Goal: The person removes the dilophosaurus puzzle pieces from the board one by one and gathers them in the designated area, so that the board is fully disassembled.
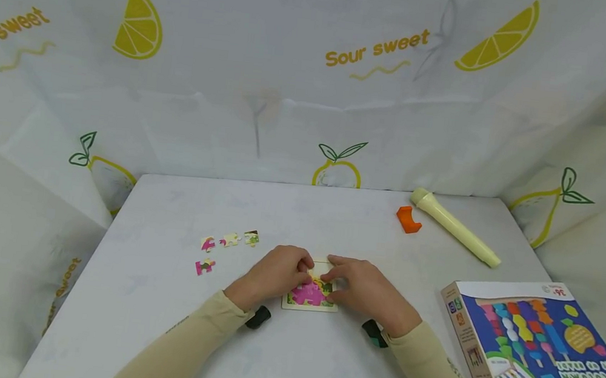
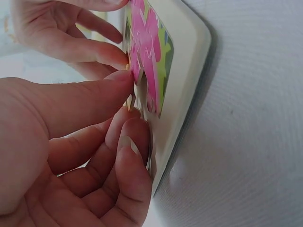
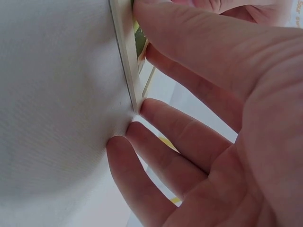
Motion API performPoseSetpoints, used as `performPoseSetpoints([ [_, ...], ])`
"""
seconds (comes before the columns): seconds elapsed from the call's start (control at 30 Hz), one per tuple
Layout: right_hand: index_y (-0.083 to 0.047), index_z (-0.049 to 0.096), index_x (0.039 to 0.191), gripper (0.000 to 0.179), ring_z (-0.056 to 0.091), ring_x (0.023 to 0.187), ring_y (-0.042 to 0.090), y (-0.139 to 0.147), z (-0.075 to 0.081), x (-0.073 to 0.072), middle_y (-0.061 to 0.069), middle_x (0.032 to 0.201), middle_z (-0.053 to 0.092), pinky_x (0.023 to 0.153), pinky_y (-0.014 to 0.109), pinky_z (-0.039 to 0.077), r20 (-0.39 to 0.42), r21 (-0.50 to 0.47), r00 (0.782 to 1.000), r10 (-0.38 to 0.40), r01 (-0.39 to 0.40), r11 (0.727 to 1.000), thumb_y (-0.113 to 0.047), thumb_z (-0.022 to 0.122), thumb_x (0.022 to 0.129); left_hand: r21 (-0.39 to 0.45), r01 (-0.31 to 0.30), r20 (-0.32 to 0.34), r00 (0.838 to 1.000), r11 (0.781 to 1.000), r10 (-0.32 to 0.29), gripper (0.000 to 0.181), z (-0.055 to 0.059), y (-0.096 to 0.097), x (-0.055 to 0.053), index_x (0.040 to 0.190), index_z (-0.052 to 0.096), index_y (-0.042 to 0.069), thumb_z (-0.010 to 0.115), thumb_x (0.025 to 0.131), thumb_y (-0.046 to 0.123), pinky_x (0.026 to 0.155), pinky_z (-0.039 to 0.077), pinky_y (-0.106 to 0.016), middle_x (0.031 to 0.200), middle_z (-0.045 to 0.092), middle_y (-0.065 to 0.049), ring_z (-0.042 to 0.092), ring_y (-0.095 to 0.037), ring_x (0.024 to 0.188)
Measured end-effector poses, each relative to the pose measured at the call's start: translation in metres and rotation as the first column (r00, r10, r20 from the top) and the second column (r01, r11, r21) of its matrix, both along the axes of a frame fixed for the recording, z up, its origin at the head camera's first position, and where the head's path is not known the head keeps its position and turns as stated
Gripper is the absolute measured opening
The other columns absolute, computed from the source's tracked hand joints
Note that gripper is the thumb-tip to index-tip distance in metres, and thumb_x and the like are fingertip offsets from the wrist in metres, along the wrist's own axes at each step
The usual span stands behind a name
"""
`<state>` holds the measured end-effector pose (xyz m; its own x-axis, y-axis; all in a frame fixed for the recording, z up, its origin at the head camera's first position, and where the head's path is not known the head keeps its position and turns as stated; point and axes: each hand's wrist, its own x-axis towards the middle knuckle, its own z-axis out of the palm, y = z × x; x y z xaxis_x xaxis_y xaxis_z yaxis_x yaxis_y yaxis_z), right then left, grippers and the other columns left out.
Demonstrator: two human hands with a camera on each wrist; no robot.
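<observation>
A small jigsaw puzzle tray (image 1: 319, 308) with a cream border lies flat on the table, its lower part filled with pink and green pieces. My left hand (image 1: 280, 272) is at its upper left side. Between left thumb and fingertip a puzzle piece (image 2: 131, 101) is pinched, edge-on at the picture; the fingers hide most of it. My right hand (image 1: 367, 289) rests along the tray's right side, thumb and index finger touching the puzzle. Its other fingers (image 3: 182, 130) extend around the far corner of the tray and down to the table.
Several loose puzzle pieces (image 1: 229, 240) lie left of the tray. At the back right are an orange curved block (image 1: 408, 220) and a pale yellow tube-like stick (image 1: 458, 228). A colourful toy box (image 1: 540, 339) occupies the right edge. A lemon-printed curtain (image 1: 266, 118) hangs behind the table.
</observation>
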<state>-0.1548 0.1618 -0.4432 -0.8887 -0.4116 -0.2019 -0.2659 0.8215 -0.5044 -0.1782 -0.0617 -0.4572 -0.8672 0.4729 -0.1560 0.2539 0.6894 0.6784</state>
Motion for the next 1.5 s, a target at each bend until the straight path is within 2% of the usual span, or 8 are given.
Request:
performPoseSetpoints([
  [0.27,-0.02,0.084,0.119,0.031,0.055,0.149,0.036,0.0,0.001,0.0,0.009,0.158,0.062,0.118,0.054,0.049,0.022,-0.006,1.0,-0.014,0.014,1.0,-0.019,0.09,0.089,0.002,-0.005,-0.009,1.0,1.0,0.005,0.01,0.001,-0.002,0.0,0.109,0.078,0.014,0.074,0.103,0.021,0.077,0.054,-0.026,0.093,0.071,0.008,0.062,-0.009,0.081],
  [0.63,-0.022,0.085,0.118,0.03,0.054,0.15,0.035,0.0,0.0,-0.001,0.006,0.159,0.061,0.119,0.054,0.048,0.041,0.003,0.999,-0.031,0.031,1.0,-0.02,0.09,0.089,0.021,-0.014,-0.021,1.0,1.0,0.015,0.008,0.003,-0.002,-0.001,0.101,0.077,0.016,0.072,0.105,0.02,0.073,0.052,-0.025,0.087,0.069,0.007,0.06,-0.01,0.077],
  [1.03,-0.021,0.085,0.117,0.029,0.054,0.15,0.035,-0.002,-0.001,0.0,0.006,0.158,0.062,0.118,0.055,0.049,0.043,-0.033,0.999,-0.022,0.023,0.999,-0.019,0.091,0.088,0.082,-0.034,0.069,0.997,0.996,0.028,0.011,0.0,-0.016,-0.007,0.101,0.078,0.021,0.072,0.106,0.028,0.08,0.054,-0.03,0.089,0.071,0.007,0.063,-0.012,0.084],
  [1.17,-0.022,0.085,0.119,0.03,0.052,0.152,0.035,-0.005,-0.003,0.001,0.005,0.159,0.061,0.121,0.055,0.046,0.067,-0.028,0.997,-0.035,0.037,0.999,-0.02,0.091,0.089,0.077,-0.074,0.072,0.995,0.994,0.069,0.01,0.004,-0.029,-0.006,0.1,0.078,0.023,0.073,0.105,0.03,0.084,0.053,-0.033,0.09,0.072,0.007,0.064,-0.012,0.085],
  [1.3,-0.023,0.085,0.119,0.032,0.052,0.152,0.033,-0.007,-0.001,0.002,0.003,0.16,0.06,0.123,0.054,0.045,0.076,-0.008,0.995,-0.064,0.065,0.998,-0.021,0.091,0.088,0.055,-0.149,0.059,0.988,0.987,0.145,0.007,0.013,-0.05,-0.003,0.099,0.078,0.024,0.075,0.103,0.029,0.084,0.053,-0.035,0.09,0.073,0.007,0.063,-0.013,0.087],
  [1.4,-0.022,0.085,0.119,0.031,0.051,0.153,0.034,-0.006,0.0,0.003,0.003,0.16,0.06,0.123,0.054,0.044,0.068,-0.01,0.995,-0.074,0.074,0.997,-0.02,0.091,0.088,0.017,-0.207,0.029,0.978,0.978,0.206,0.005,0.018,-0.075,-0.002,0.099,0.079,0.024,0.076,0.102,0.027,0.084,0.053,-0.034,0.091,0.073,0.008,0.063,-0.013,0.089],
  [1.5,-0.021,0.084,0.119,0.031,0.05,0.154,0.035,-0.004,0.002,0.003,0.004,0.161,0.059,0.123,0.054,0.044,0.063,-0.019,0.995,-0.072,0.074,0.997,-0.019,0.09,0.089,-0.027,-0.248,0.008,0.969,0.968,0.248,0.006,0.017,-0.104,-0.001,0.101,0.079,0.022,0.076,0.103,0.026,0.082,0.051,-0.033,0.093,0.074,0.006,0.062,-0.013,0.088],
])
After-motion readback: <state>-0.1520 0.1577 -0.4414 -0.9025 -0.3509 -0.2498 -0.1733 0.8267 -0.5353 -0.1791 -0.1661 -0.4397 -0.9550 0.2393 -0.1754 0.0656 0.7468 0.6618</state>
